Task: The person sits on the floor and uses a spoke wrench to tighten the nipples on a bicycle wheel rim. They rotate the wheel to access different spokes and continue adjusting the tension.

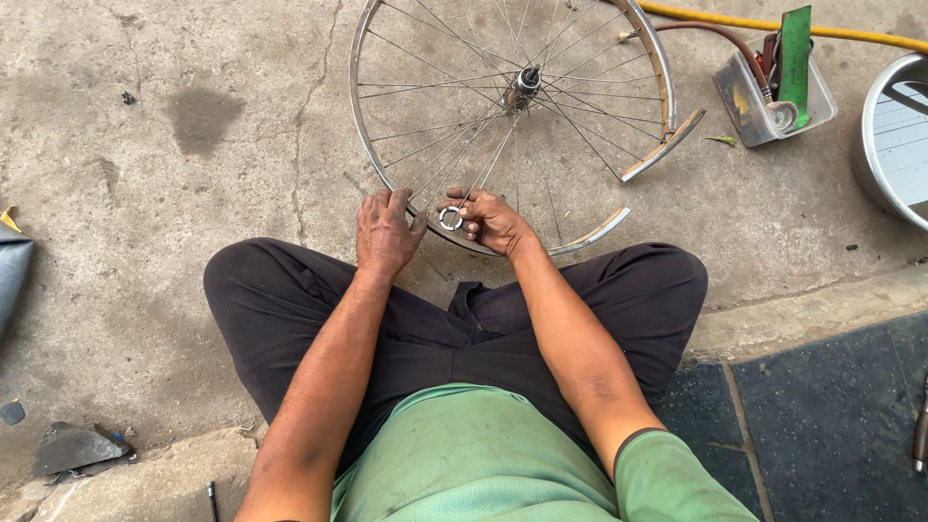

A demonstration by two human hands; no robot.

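Observation:
A bare metal bicycle wheel rim (363,135) with thin spokes and a hub (525,82) lies flat on the concrete in front of my crossed legs. The rim is broken open at the right, its two ends apart. My left hand (385,232) grips the near edge of the rim. My right hand (488,219) rests on the rim beside it and pinches a small round metal spoke tool (450,218) at a spoke end.
A clear plastic tub (749,101) of tools with a green piece stands at the upper right, a yellow hose (851,35) behind it. A metal basin (884,135) sits at the right edge. A dark mat (831,416) lies lower right; scraps (72,449) lower left.

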